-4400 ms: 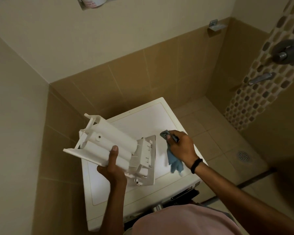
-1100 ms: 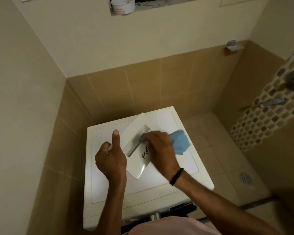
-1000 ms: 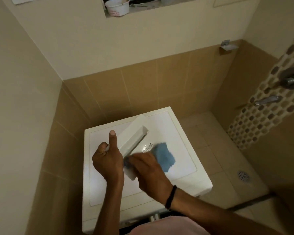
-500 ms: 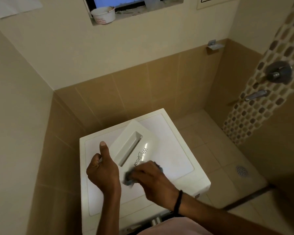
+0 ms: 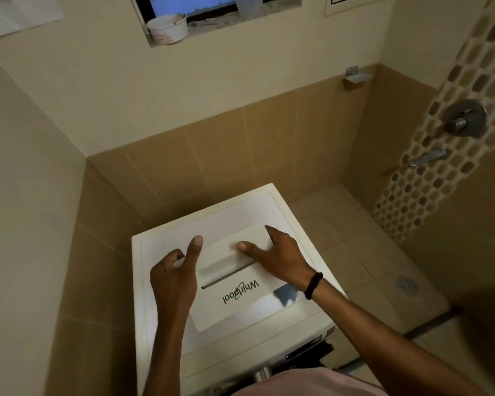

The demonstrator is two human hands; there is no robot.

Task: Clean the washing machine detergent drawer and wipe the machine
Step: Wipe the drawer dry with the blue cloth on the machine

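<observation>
The white detergent drawer (image 5: 235,295) is held over the washing machine's top (image 5: 152,324), its front panel facing up with the brand lettering upside down. My left hand (image 5: 175,278) grips the drawer's left end, thumb raised. My right hand (image 5: 277,261) holds the right end, thumb across the handle recess and index finger stretched along the far edge. The blue cloth (image 5: 286,294) lies on the machine top under my right wrist, apart from my fingers.
The machine stands in a corner of tan-tiled walls. A white tub (image 5: 167,28) sits in a wall niche above. Shower valve (image 5: 465,118) and tap (image 5: 427,158) are on the mosaic wall at right. Floor drain (image 5: 407,284) lies to the right.
My right hand has stopped rubbing the drawer front with the cloth; the cloth now lies on the machine top. Both hands have turned the drawer square to me, one at each end.
</observation>
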